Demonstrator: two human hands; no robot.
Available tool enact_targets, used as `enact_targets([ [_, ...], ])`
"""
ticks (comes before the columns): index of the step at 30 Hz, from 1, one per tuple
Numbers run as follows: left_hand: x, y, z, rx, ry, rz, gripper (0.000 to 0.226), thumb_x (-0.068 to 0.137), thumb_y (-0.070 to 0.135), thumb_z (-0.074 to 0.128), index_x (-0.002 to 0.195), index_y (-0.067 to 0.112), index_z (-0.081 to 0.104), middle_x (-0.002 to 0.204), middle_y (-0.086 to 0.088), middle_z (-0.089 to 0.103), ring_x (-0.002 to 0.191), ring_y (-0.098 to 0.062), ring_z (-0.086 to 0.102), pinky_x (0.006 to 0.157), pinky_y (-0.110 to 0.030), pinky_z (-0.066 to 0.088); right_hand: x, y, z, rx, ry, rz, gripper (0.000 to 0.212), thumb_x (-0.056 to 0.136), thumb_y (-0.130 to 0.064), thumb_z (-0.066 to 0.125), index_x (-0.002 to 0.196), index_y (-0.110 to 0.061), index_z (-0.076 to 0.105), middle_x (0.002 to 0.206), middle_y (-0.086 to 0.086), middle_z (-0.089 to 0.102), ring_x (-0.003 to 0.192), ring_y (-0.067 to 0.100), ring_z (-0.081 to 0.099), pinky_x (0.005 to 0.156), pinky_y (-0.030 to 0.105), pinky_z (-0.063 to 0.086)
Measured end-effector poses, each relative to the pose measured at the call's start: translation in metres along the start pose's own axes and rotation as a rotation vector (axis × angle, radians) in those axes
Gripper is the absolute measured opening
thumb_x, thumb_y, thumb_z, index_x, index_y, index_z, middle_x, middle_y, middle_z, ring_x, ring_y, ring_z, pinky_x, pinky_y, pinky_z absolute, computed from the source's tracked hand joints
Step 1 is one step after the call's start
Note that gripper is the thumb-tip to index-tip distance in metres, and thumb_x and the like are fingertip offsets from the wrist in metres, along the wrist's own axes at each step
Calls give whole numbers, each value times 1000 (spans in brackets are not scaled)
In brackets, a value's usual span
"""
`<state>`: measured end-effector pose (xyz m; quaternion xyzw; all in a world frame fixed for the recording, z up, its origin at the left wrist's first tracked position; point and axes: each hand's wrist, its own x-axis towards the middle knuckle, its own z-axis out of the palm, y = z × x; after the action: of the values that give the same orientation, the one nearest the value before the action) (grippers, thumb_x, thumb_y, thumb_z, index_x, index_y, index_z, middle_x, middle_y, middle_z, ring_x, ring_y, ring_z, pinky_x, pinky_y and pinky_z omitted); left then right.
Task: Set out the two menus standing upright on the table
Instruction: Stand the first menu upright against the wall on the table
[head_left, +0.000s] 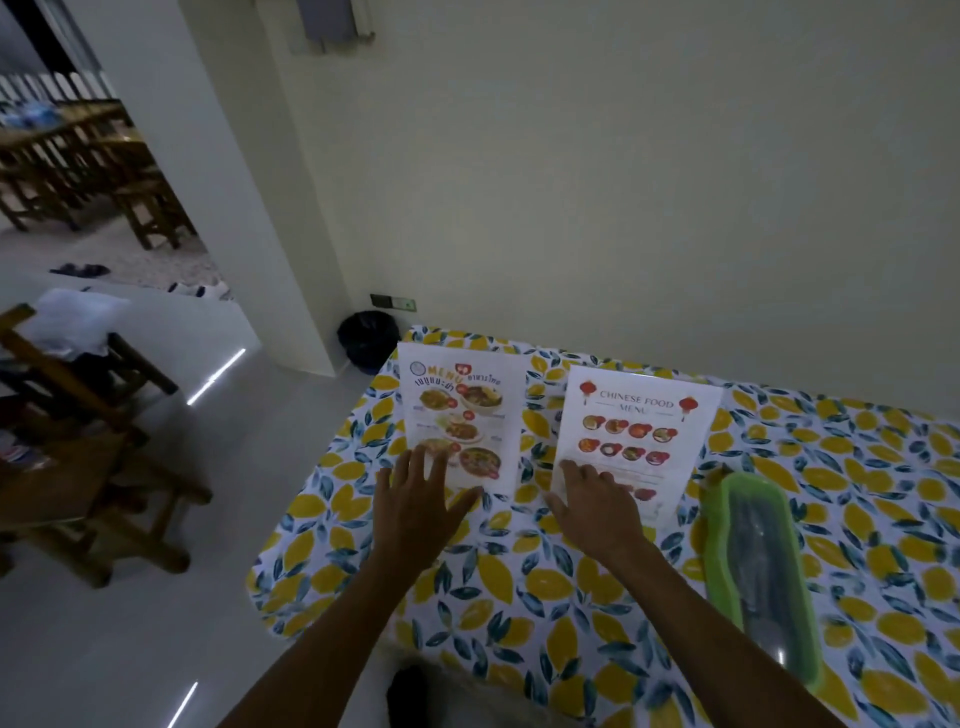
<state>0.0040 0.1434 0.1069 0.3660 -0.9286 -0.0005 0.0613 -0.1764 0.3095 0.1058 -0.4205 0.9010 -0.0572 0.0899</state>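
Observation:
Two menus stand upright side by side on the lemon-print tablecloth. The left menu shows food photos and orange "MENU" lettering. The right one reads "Chinese Food Menu". My left hand is spread open in front of the left menu's lower edge, fingertips overlapping its bottom part. My right hand is spread likewise over the lower left corner of the right menu. Neither hand grips anything; whether the fingers touch the menus I cannot tell.
A green-lidded clear box holding cutlery lies on the table right of my right arm. The wall runs just behind the table. A black bin stands by the table's far left corner. Wooden chairs stand on the floor at left.

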Motion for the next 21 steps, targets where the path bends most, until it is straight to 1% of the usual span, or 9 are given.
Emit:
enact_targets([
  [5,53,-49,28,7,-13,25,82,86,77,27,129,13,57,127,-17,59,117,-36,55,93,-52,46,52,-29,25,54,-54,63,58,97,-52,38,138,-11,39,117,12,62,103,32,63,81,45,56],
  [6,64,-61,35,21,-12,26,81,86,76,29,126,12,58,125,-18,60,114,-36,56,91,-52,45,63,-36,29,81,-68,90,59,97,-51,40,139,-11,38,118,12,62,104,33,63,82,45,56],
  [9,94,-96,54,47,-46,18,79,86,75,38,125,9,59,124,-18,60,113,-37,55,91,-52,44,92,-51,39,146,-133,193,69,96,-54,41,148,-11,29,133,13,56,117,33,58,88,44,52],
  [12,120,-122,70,61,-63,63,80,84,74,42,126,7,58,124,-17,61,114,-35,57,92,-51,45,110,-60,49,115,-92,252,65,95,-55,43,143,-11,34,127,11,60,112,30,62,83,42,54],
  [15,143,-132,79,69,-84,144,70,84,68,52,120,9,60,111,-13,66,103,-33,62,89,-49,47,118,-66,55,111,-70,304,58,97,-49,47,139,-10,36,117,11,65,101,30,66,75,39,54],
  [17,154,-130,85,61,-108,212,59,83,60,61,114,10,63,100,-11,70,95,-32,65,89,-50,46,121,-64,60,109,-67,343,56,98,-45,46,140,-10,37,113,12,67,99,31,67,74,39,54],
  [18,158,-130,88,50,-131,236,54,83,56,64,112,10,64,98,-11,71,94,-32,66,91,-51,45,122,-64,62,124,-61,357,53,98,-45,45,139,-11,40,111,12,67,97,31,67,74,40,55],
  [19,162,-131,93,54,-165,267,49,85,50,63,114,10,63,100,-11,72,98,-33,66,94,-52,43,122,-65,63,142,-56,368,49,99,-44,45,135,-12,43,108,12,67,95,31,67,74,42,56],
  [21,169,-135,104,89,-229,345,39,93,41,51,122,16,60,107,-9,70,103,-32,64,101,-52,34,122,-66,66,169,-32,373,42,100,-41,45,129,-11,47,101,11,68,88,31,67,67,40,55],
])
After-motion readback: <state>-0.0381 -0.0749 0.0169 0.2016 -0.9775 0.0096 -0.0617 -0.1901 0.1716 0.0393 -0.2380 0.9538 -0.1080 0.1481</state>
